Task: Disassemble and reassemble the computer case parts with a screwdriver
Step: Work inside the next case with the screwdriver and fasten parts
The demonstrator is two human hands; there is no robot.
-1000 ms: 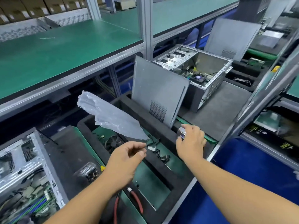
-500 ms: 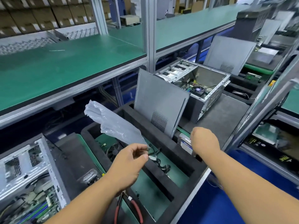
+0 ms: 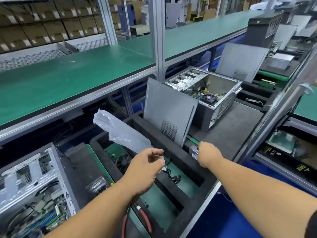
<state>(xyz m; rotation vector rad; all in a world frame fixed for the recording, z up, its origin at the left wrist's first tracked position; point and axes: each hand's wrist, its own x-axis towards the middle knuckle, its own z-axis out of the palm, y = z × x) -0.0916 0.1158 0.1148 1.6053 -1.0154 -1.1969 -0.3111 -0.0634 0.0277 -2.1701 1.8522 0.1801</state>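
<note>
Chassis sat open at far left, its board exposed. Next, the left hand pinched the tail of a clear plastic bag above the foam tray. Rightward, the right hand curled round a small metal part beside the leaning side panel. This looked like bagging removed parts; the next move probably called for opening the bag's mouth. No screwdriver showed.
</note>
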